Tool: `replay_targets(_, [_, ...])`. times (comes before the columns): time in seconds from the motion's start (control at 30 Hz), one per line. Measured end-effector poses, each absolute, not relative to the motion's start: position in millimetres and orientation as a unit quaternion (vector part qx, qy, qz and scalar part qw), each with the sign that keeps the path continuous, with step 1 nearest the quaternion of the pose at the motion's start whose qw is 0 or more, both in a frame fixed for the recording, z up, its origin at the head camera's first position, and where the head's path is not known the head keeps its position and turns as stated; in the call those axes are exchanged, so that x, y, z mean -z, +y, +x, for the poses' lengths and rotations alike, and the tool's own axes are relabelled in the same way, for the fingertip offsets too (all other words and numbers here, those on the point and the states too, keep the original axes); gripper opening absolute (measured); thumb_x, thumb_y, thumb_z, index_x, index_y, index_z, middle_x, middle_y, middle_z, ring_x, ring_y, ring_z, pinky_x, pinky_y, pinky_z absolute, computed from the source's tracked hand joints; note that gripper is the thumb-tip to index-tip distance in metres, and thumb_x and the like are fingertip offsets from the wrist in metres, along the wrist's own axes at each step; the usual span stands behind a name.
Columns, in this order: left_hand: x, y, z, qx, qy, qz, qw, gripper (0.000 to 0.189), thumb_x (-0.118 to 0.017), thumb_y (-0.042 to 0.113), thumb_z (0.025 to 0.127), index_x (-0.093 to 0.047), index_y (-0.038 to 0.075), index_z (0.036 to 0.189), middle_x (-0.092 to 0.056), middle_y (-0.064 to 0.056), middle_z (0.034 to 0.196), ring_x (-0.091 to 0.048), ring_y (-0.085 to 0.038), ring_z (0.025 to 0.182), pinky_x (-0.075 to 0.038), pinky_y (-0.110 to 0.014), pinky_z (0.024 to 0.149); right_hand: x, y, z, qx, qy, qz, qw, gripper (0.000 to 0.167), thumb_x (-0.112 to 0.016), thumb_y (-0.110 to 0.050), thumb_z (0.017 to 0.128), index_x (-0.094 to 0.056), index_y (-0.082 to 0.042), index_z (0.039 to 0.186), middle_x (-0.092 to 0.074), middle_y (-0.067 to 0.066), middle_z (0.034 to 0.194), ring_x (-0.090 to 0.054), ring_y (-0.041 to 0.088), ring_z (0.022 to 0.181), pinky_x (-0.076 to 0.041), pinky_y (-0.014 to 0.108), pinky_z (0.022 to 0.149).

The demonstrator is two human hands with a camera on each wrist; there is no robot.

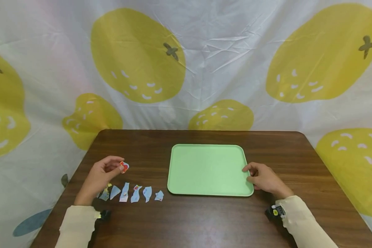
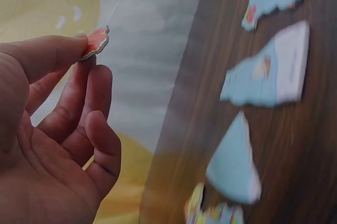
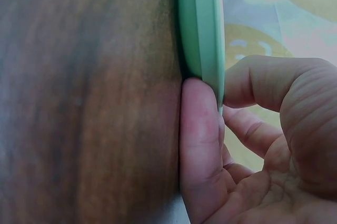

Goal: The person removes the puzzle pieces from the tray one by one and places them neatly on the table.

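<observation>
My left hand [image 1: 99, 177] pinches a small red puzzle piece [image 1: 125, 167] between thumb and fingertips, raised above the table's left side. In the left wrist view that piece [image 2: 97, 42] shows a wavy edge, and the other fingers curl loosely below it. Several pale blue puzzle pieces [image 1: 124, 193] lie in a row on the table, the leftmost partly hidden by the left wrist. A light green tray [image 1: 207, 170] lies right of the row. My right hand [image 1: 265, 177] grips its right edge; in the right wrist view the thumb [image 3: 253, 84] presses the rim, with a finger underneath.
The brown wooden table [image 1: 192, 220] has rounded far corners. Directly behind it hangs a white curtain [image 1: 217, 65] printed with big yellow fruit. A dark wrist camera [image 1: 276, 212] is strapped at the right sleeve.
</observation>
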State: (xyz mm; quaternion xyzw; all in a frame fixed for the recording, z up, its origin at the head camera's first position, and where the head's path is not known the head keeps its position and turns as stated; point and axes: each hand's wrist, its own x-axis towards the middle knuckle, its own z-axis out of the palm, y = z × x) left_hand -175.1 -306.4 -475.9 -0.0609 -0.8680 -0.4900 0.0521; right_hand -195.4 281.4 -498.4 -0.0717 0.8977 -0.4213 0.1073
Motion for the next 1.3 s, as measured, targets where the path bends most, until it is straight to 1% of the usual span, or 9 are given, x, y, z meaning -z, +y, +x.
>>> replay_targets(0.33, [479.8,-346.2,-164.0,0.428,-0.9,-0.025,0.074,0.037,-0.075,0.03,0.101,-0.07,0.007,0.13,-0.077,-0.007,0.102,-0.067,-0.001,0.088,-0.052,-0.023,0.076,501.0,281.5,-198.6,0.423,0.897,-0.071,0.106,0.03,-0.067,0.0,0.091,-0.069,-0.004,0.12,-0.055,0.011,0.098,-0.057,0.02,0.081,-0.058,0.032,0.057])
replay_targets(0.53, [482.2,-369.1,-153.7,0.402,-0.912,-0.005,0.08,0.037,-0.075,0.031,0.101,-0.07,0.008,0.13,-0.077,0.0,0.1,-0.063,0.008,0.09,-0.049,-0.017,0.077,500.7,280.3,-200.8,0.419,0.899,-0.071,0.108,0.03,-0.068,-0.001,0.091,-0.069,-0.004,0.121,-0.056,0.011,0.099,-0.057,0.019,0.08,-0.058,0.031,0.058])
replay_targets(0.6, [483.5,-375.5,-150.6,0.404,-0.911,-0.006,0.082,0.036,-0.075,0.028,0.101,-0.07,0.005,0.129,-0.078,0.001,0.099,-0.063,0.009,0.09,-0.049,-0.017,0.076,500.3,279.5,-200.5,0.418,0.899,-0.071,0.109,0.03,-0.068,-0.001,0.091,-0.069,-0.005,0.121,-0.056,0.011,0.1,-0.057,0.02,0.08,-0.057,0.031,0.057])
replay_targets(0.73, [488.9,-386.3,-146.2,0.407,-0.909,-0.003,0.087,0.035,-0.075,0.023,0.1,-0.07,0.001,0.128,-0.077,0.006,0.095,-0.062,0.009,0.088,-0.048,-0.016,0.075,500.2,278.7,-200.2,0.418,0.899,-0.072,0.107,0.031,-0.069,0.0,0.09,-0.069,-0.004,0.121,-0.056,0.011,0.099,-0.057,0.021,0.08,-0.057,0.031,0.056])
replay_targets(0.87, [495.9,-395.7,-143.4,0.398,-0.913,0.007,0.083,0.036,-0.076,0.025,0.1,-0.07,0.001,0.126,-0.075,0.011,0.093,-0.058,0.009,0.088,-0.045,-0.017,0.076,501.1,279.4,-200.3,0.418,0.9,-0.076,0.102,0.031,-0.07,0.001,0.09,-0.07,-0.004,0.12,-0.056,0.011,0.098,-0.057,0.02,0.077,-0.056,0.03,0.055])
replay_targets(1.0, [500.2,-403.5,-141.5,0.388,-0.919,0.017,0.063,0.037,-0.076,0.029,0.1,-0.071,0.002,0.125,-0.075,0.006,0.095,-0.056,0.007,0.089,-0.044,-0.019,0.076,502.2,280.8,-199.7,0.419,0.899,-0.076,0.098,0.031,-0.069,0.001,0.089,-0.07,-0.004,0.119,-0.056,0.01,0.096,-0.056,0.02,0.075,-0.055,0.029,0.054])
replay_targets(1.13, [504.0,-410.5,-138.9,0.381,-0.924,0.033,0.01,0.039,-0.075,0.032,0.101,-0.07,0.002,0.125,-0.073,0.0,0.096,-0.057,0.001,0.086,-0.046,-0.023,0.072,502.8,281.5,-198.8,0.421,0.899,-0.075,0.098,0.03,-0.069,0.001,0.089,-0.07,-0.004,0.119,-0.056,0.01,0.096,-0.057,0.019,0.076,-0.056,0.03,0.054])
replay_targets(1.23, [507.5,-414.8,-138.1,0.377,-0.925,0.038,-0.025,0.04,-0.074,0.034,0.101,-0.069,0.002,0.125,-0.072,-0.001,0.098,-0.059,-0.001,0.084,-0.048,-0.024,0.072,503.3,282.3,-198.3,0.42,0.899,-0.077,0.101,0.03,-0.068,0.0,0.09,-0.069,-0.004,0.12,-0.055,0.01,0.097,-0.056,0.02,0.078,-0.056,0.031,0.056])
replay_targets(1.3, [509.6,-417.0,-138.9,0.378,-0.925,0.032,-0.03,0.039,-0.075,0.032,0.101,-0.069,0.001,0.124,-0.072,-0.001,0.098,-0.059,-0.001,0.084,-0.049,-0.024,0.072,503.6,283.1,-198.2,0.419,0.899,-0.075,0.103,0.029,-0.068,0.0,0.091,-0.069,-0.004,0.119,-0.055,0.01,0.097,-0.056,0.02,0.08,-0.057,0.031,0.056])
